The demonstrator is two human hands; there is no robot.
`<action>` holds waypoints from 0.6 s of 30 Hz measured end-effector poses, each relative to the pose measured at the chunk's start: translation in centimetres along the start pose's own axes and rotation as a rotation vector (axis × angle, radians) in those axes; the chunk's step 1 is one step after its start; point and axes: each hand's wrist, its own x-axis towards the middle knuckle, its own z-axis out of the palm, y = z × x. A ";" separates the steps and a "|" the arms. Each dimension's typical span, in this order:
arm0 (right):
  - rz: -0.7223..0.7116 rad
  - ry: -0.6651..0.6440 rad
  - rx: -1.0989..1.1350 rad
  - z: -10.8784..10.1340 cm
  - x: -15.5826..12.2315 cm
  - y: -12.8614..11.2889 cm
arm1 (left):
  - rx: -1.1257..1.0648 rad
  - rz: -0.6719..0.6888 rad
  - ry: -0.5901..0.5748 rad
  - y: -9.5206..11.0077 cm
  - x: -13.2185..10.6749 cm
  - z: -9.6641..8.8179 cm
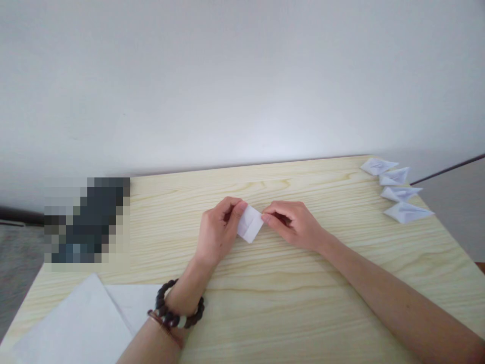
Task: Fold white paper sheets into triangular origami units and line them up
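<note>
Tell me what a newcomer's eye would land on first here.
Mid-table, the left hand and right hand pinch a small folded white paper between them. Four folded paper shapes line the far right edge of the wooden table. Flat white sheets lie at the near left, by the beaded bracelet.

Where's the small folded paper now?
Head view, centre of the table: the small folded paper is pinched between the left hand and right hand, left of the four folded paper shapes.

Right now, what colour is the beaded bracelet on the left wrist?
The bracelet is dark reddish-brown, best seen in head view.
</note>
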 end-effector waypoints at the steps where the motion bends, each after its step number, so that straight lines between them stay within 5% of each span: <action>1: 0.000 -0.003 -0.014 0.0 0.0 0.0 | -0.013 -0.012 -0.005 -0.2 0.1 -0.1; 10: 0.001 0.058 -0.022 0.0 0.0 0.1 | -0.341 -0.116 -0.262 -1.0 0.2 -0.5; 18: -0.054 0.074 -0.037 -0.1 -0.1 0.2 | -0.094 -0.082 -0.300 -1.1 0.1 -1.0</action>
